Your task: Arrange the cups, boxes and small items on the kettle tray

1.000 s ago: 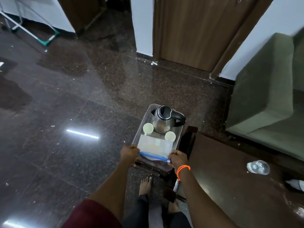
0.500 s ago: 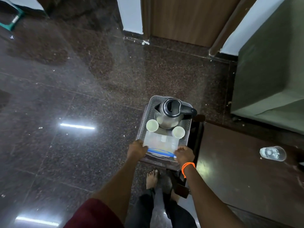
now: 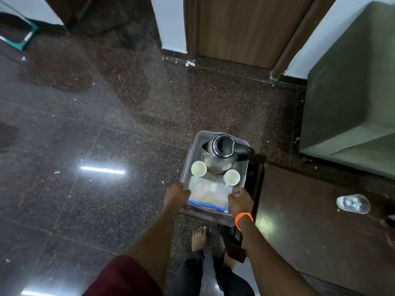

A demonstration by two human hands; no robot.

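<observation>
A clear perforated tray [image 3: 193, 150] rests on a small dark stand. On it stand a steel kettle [image 3: 220, 155] with a black lid and handle, and two white cups, one at the left [image 3: 198, 168] and one at the right [image 3: 232, 177]. A clear plastic box [image 3: 210, 194] with a blue lid edge lies across the tray's near end. My left hand [image 3: 176, 194] grips the box's left end, and my right hand [image 3: 240, 201], with an orange wristband, grips its right end.
A dark wooden table [image 3: 320, 227] lies to the right with a clear glass [image 3: 352, 204] on its side. A green sofa [image 3: 350, 92] stands at the far right, a wooden door [image 3: 241, 28] ahead. My bare feet [image 3: 198, 237] are below the stand.
The view has tilted down and closer. Both hands stay on the box's ends and have shifted it slightly further onto the tray.
</observation>
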